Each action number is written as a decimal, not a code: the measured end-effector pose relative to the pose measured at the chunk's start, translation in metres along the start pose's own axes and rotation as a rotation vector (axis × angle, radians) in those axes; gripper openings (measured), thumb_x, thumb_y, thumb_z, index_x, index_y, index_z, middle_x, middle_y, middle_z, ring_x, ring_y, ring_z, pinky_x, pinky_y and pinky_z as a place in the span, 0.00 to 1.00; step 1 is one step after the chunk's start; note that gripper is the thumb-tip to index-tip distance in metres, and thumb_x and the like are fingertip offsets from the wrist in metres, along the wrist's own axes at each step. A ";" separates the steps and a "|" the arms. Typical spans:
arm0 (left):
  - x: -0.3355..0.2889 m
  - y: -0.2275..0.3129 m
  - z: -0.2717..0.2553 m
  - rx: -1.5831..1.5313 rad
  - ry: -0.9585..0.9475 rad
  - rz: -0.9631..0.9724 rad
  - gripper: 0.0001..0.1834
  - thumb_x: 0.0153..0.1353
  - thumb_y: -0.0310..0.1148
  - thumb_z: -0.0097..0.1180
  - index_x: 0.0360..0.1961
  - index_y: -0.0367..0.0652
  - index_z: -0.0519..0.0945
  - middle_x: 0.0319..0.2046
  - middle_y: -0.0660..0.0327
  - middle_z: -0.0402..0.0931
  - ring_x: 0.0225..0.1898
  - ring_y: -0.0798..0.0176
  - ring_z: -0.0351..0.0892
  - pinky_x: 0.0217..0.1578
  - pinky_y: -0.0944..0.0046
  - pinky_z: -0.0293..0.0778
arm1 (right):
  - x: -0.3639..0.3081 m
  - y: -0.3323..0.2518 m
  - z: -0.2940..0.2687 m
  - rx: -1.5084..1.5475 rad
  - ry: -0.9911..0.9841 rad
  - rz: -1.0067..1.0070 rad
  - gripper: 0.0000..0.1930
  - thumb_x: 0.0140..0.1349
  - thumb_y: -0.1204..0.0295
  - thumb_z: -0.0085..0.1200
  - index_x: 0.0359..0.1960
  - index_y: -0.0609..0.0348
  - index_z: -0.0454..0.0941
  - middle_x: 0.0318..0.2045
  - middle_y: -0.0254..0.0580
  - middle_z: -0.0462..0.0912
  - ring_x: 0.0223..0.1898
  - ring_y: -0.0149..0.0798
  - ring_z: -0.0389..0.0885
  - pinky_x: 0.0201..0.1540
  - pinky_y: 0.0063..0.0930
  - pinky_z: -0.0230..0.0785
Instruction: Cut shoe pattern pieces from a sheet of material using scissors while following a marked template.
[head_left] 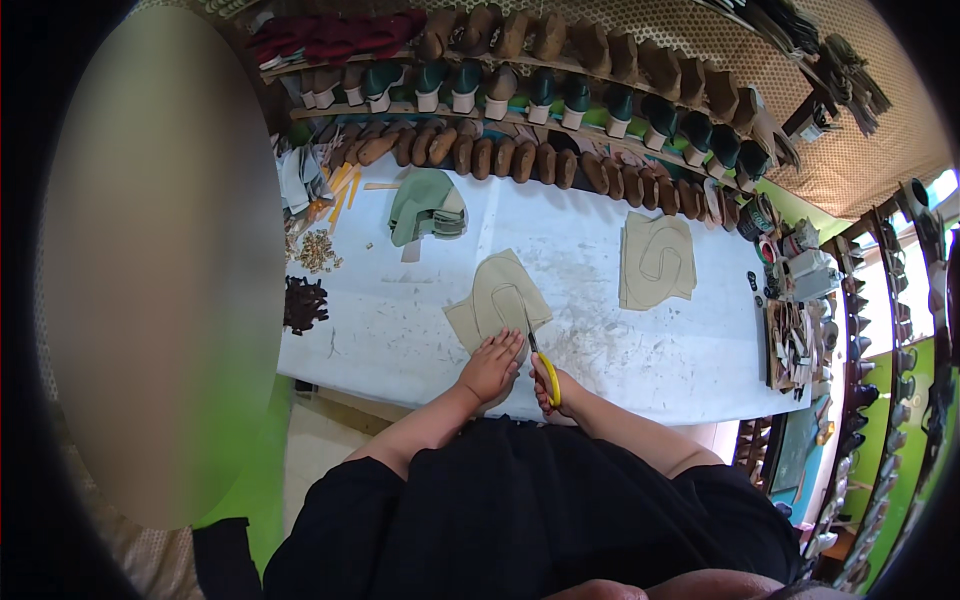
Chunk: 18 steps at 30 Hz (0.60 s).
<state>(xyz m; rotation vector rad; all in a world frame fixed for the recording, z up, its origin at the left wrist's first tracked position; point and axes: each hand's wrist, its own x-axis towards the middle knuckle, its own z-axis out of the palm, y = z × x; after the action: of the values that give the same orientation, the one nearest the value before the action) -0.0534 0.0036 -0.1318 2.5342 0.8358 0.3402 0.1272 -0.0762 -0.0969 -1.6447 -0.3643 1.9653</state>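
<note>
A beige sheet (487, 272) lies on the white-covered table in front of me, with a curved U-shaped outline drawn on it. My left hand (490, 366) rests flat on the sheet's near edge, fingers stretched out over it. My right hand (552, 388) is closed around the yellow handles of a pair of scissors (547, 370). Their blades point away from me and reach the sheet's near right part, beside the drawn outline. Whether the blades are apart is too small to tell.
Similar beige pieces (632, 285) lie to the right, and green cut pieces (425, 195) are stacked at the back left. Small brass-coloured bits (318, 254) and dark strips (304, 305) sit at the left edge. Shoe lasts (522, 160) line the back shelves.
</note>
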 end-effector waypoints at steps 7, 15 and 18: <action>0.000 0.000 0.000 -0.010 0.011 0.004 0.31 0.68 0.38 0.46 0.71 0.44 0.61 0.71 0.54 0.59 0.72 0.50 0.56 0.70 0.49 0.54 | 0.005 0.003 0.003 -0.033 0.065 -0.003 0.30 0.63 0.33 0.46 0.37 0.50 0.65 0.17 0.31 0.64 0.12 0.28 0.60 0.12 0.25 0.55; -0.001 -0.001 0.003 -0.005 0.035 0.028 0.30 0.68 0.37 0.47 0.70 0.43 0.61 0.71 0.54 0.60 0.72 0.50 0.56 0.70 0.49 0.54 | 0.007 0.010 0.008 -0.011 0.110 -0.042 0.29 0.63 0.34 0.47 0.33 0.48 0.65 0.14 0.27 0.62 0.10 0.26 0.57 0.12 0.21 0.50; -0.001 -0.001 0.002 -0.038 0.012 0.003 0.30 0.68 0.37 0.47 0.70 0.43 0.61 0.71 0.54 0.59 0.72 0.50 0.56 0.70 0.49 0.54 | -0.004 0.003 0.010 -0.069 0.112 -0.059 0.31 0.63 0.33 0.46 0.32 0.52 0.67 0.15 0.31 0.65 0.11 0.29 0.62 0.12 0.25 0.55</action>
<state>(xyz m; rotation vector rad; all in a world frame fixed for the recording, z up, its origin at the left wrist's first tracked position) -0.0544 0.0031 -0.1340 2.5010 0.8218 0.3688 0.1176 -0.0792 -0.0935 -1.7588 -0.4371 1.8265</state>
